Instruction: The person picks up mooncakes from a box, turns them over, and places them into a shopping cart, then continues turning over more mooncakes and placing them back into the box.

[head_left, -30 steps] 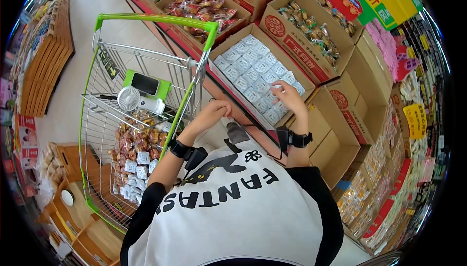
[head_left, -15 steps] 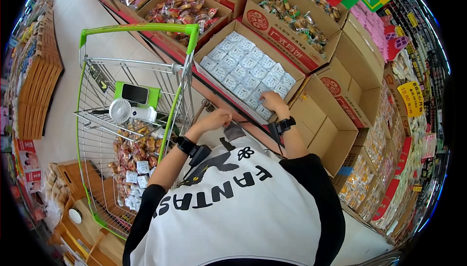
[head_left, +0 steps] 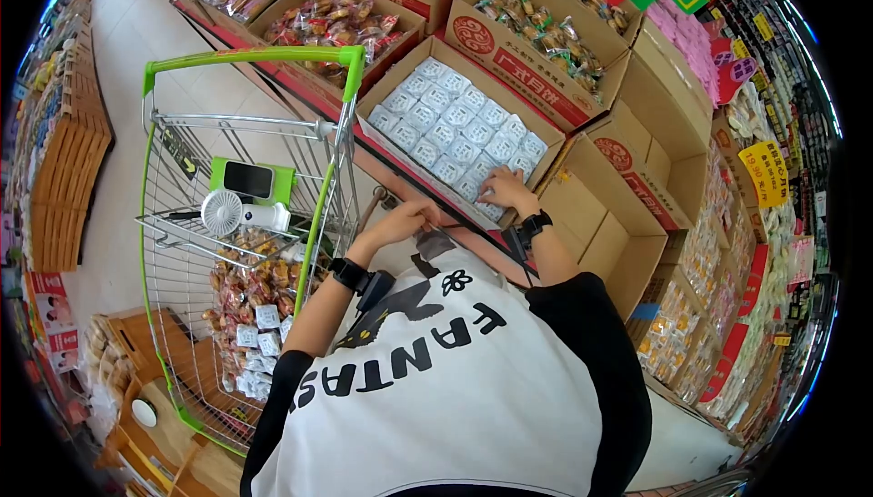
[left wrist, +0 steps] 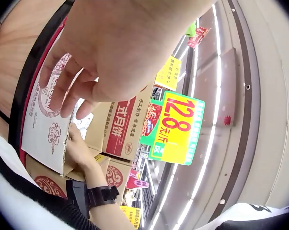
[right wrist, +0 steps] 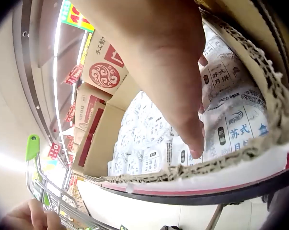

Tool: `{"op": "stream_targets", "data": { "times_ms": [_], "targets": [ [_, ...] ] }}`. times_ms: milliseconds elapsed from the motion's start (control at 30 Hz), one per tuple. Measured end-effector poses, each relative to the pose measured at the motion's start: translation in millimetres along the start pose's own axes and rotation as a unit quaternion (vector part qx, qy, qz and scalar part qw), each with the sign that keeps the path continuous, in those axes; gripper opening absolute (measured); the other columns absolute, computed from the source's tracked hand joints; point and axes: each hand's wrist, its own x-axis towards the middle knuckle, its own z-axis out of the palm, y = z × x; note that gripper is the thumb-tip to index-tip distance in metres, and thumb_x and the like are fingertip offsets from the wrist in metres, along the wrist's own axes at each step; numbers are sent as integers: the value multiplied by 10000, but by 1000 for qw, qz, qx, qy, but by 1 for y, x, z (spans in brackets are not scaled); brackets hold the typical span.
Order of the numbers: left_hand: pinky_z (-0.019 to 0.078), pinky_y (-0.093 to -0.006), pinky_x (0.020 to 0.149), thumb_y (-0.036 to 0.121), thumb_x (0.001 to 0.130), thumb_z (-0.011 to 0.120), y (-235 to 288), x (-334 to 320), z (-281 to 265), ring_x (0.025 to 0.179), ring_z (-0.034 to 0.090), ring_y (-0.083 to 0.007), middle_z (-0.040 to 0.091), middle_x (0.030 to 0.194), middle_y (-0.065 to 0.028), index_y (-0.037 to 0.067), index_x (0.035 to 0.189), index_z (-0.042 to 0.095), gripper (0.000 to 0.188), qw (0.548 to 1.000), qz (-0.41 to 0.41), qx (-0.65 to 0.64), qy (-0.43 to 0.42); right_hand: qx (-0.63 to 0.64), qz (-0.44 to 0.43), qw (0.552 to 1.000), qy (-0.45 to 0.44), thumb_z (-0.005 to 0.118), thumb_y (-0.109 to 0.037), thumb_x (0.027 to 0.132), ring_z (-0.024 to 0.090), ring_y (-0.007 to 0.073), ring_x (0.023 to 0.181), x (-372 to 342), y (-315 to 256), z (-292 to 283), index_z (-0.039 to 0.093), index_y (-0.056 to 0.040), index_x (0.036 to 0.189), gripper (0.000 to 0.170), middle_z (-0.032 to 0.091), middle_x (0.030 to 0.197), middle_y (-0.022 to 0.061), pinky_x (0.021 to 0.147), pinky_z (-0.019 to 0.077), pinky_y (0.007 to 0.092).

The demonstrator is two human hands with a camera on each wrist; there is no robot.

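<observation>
White wrapped packets (head_left: 443, 133) fill an open cardboard box (head_left: 553, 145) in rows. At the box's near right corner my right hand (head_left: 509, 190) reaches in, fingers bent down onto the packets. The right wrist view shows the hand (right wrist: 168, 72) with its thumb and fingertips against packets (right wrist: 233, 129) just inside the torn rim; whether it grips one cannot be told. My left hand (head_left: 411, 220) hangs outside the box's near side, holding nothing. In the left wrist view its fingers (left wrist: 67, 88) are loosely curled before the box's printed side.
A green-handled cart (head_left: 255, 54) stands at the left, holding packaged items (head_left: 259, 288), a small white fan (head_left: 222, 212) and a phone (head_left: 248, 180). Empty cardboard boxes (head_left: 582, 215) lie right of the packets. Boxes of wrapped cakes (head_left: 332, 24) stand behind.
My right hand has lowered from above the packets into the near right corner of the box. The left hand has shifted slightly beside the box. The head view has moved a little.
</observation>
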Motion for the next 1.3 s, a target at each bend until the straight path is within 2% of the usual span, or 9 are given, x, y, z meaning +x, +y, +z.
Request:
{"op": "stream_targets", "data": {
  "times_ms": [300, 433, 533, 700, 933, 1000, 1100, 1233, 1300],
  "targets": [
    [420, -246, 684, -59, 731, 334, -9, -8, -6, 772, 505, -131, 529, 822, -55, 1, 880, 505, 235, 999, 20, -18, 37, 7, -8, 1000, 8, 656, -431, 599, 344, 221, 997, 0, -1, -4, 634, -190, 754, 287, 511, 895, 10, 767, 218, 426],
    [421, -243, 684, -48, 747, 339, -7, -11, -6, 768, 505, -126, 528, 821, -51, 4, 883, 503, 219, 999, 16, -25, 43, 26, -23, 999, -2, 690, -387, 564, 341, 232, 992, -9, -2, -20, 627, -177, 773, 303, 518, 864, 19, 784, 220, 458],
    [422, -239, 685, -40, 758, 343, -3, -11, -5, 758, 506, -122, 526, 821, -49, 7, 880, 502, 206, 999, 2, -20, 46, 33, -26, 999, -12, 725, -301, 519, 358, 244, 963, -9, 3, -22, 618, -167, 800, 329, 524, 837, 29, 822, 249, 428],
    [423, -235, 689, -23, 777, 351, -1, -9, -5, 747, 506, -119, 522, 816, -42, 9, 873, 501, 182, 999, 12, -31, 42, 27, -112, 992, -57, 752, -194, 447, 404, 252, 892, 13, 22, -7, 612, -155, 823, 403, 549, 832, 22, 803, 325, 296],
    [420, -234, 688, 7, 796, 399, -4, -6, -6, 760, 508, -117, 523, 816, -40, 13, 870, 504, 128, 998, 17, -41, 43, 14, -87, 987, -132, 758, -186, 435, 416, 268, 882, 20, 21, -12, 628, -147, 880, 466, 590, 842, 42, 794, 343, 315],
    [420, -234, 686, 26, 804, 426, -1, -6, -6, 763, 509, -116, 527, 817, -43, 14, 873, 505, 105, 998, 11, -46, 40, -6, -17, 989, -144, 758, -142, 448, 503, 309, 926, 24, 21, -4, 603, -170, 975, 549, 542, 967, 116, 815, 399, 358],
    [421, -235, 684, 29, 805, 435, -3, -5, -8, 765, 510, -116, 532, 821, -46, 14, 878, 507, 104, 998, 10, -37, 48, -34, -33, 990, -130, 757, -130, 466, 490, 299, 937, 24, 15, -4, 602, -182, 983, 542, 531, 973, 143, 759, 431, 352],
    [422, -236, 681, 30, 805, 437, -4, -6, -11, 767, 511, -118, 534, 824, -47, 15, 885, 509, 108, 998, 10, -22, 51, -4, -27, 991, -134, 759, -139, 479, 475, 284, 954, 19, 11, -12, 604, -172, 976, 523, 549, 944, 110, 763, 425, 344],
    [422, -236, 679, 30, 805, 437, -5, -7, -12, 768, 512, -118, 534, 825, -48, 16, 892, 508, 113, 997, 3, -38, 60, 16, -57, 994, -92, 754, -182, 475, 468, 256, 872, 14, 13, -15, 628, -135, 883, 429, 608, 860, 41, 761, 395, 325]
  ]
}}
